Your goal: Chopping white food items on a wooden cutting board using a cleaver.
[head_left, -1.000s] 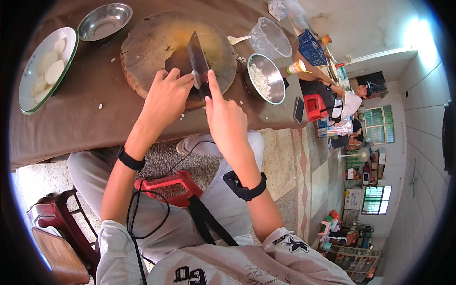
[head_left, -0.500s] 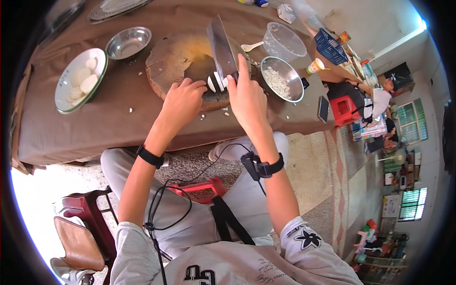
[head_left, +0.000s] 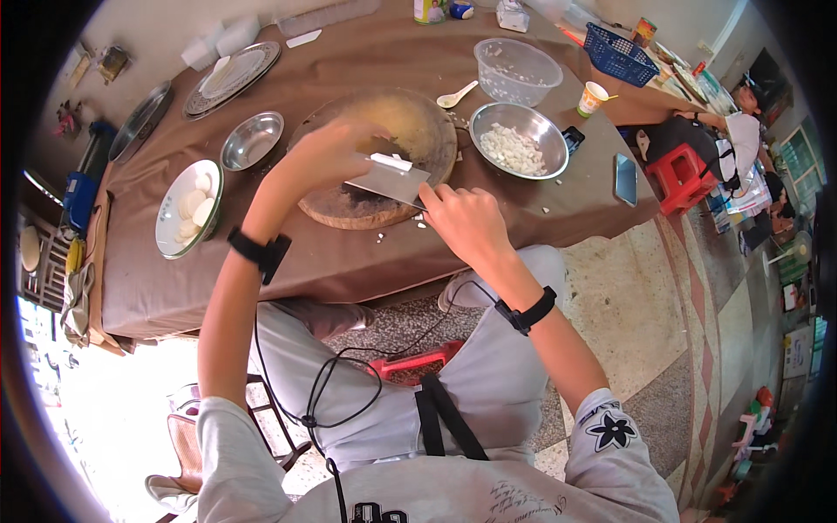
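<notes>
My right hand (head_left: 468, 223) grips the handle of a cleaver (head_left: 391, 185), its broad blade lying flat and tilted over a round wooden chopping board (head_left: 349, 212). White cut pieces (head_left: 392, 162) of some food rest on or against the blade. Beside them my left hand (head_left: 330, 155) hovers over the board, fingers stretched out and a little blurred, seemingly holding nothing. A metal bowl (head_left: 558, 164) of chopped white bits (head_left: 513, 150) stands right of the board. Left of it, a green-rimmed dish (head_left: 166, 228) holds whole rounded white pieces (head_left: 193, 209).
A small steel bowl (head_left: 253, 139) sits left of the board. A clear plastic tub (head_left: 519, 74), a white spoon (head_left: 455, 94), a paper cup (head_left: 592, 98) and a phone (head_left: 625, 179) lie to the right. Another person sits near a red stool (head_left: 683, 177) and blue basket (head_left: 617, 57).
The cleaver has gone from upright to lying flat, white pieces now at its blade. My left hand has lifted and opened out over the board. The view has shifted.
</notes>
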Tool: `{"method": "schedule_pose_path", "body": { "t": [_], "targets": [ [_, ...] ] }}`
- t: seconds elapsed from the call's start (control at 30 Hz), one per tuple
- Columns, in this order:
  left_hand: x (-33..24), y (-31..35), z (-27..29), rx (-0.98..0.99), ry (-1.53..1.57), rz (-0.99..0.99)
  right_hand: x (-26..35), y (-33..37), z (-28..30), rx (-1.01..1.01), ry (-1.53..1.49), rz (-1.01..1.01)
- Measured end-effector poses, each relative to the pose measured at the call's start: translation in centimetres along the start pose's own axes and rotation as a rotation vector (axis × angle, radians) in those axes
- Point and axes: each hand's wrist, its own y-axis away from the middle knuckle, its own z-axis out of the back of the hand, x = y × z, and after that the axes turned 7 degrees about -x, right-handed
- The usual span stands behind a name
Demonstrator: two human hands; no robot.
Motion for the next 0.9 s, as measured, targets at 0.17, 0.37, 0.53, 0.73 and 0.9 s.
{"method": "schedule_pose_path", "body": {
  "t": [0.17,0.37,0.53,0.73,0.9],
  "targets": [
    [3.4,-4.7,-2.4,0.381,0.205,-0.107,-0.4,0.9,1.2,-0.009,0.024,0.059],
    [2.7,-6.4,-3.4,0.576,0.263,-0.023,-1.3,3.8,3.3,0.008,0.064,0.057],
    [5.1,-5.1,-4.2,0.324,0.106,-0.072,-0.8,8.0,7.6,0.05,-0.036,-0.051],
    [5.9,-4.1,-6.4,0.233,0.074,-0.151,0.4,12.1,11.2,0.118,-0.218,-0.208],
    [5.1,-4.1,-7.3,0.183,0.051,-0.208,0.8,13.8,12.0,0.107,-0.265,-0.386]
  ]
}}
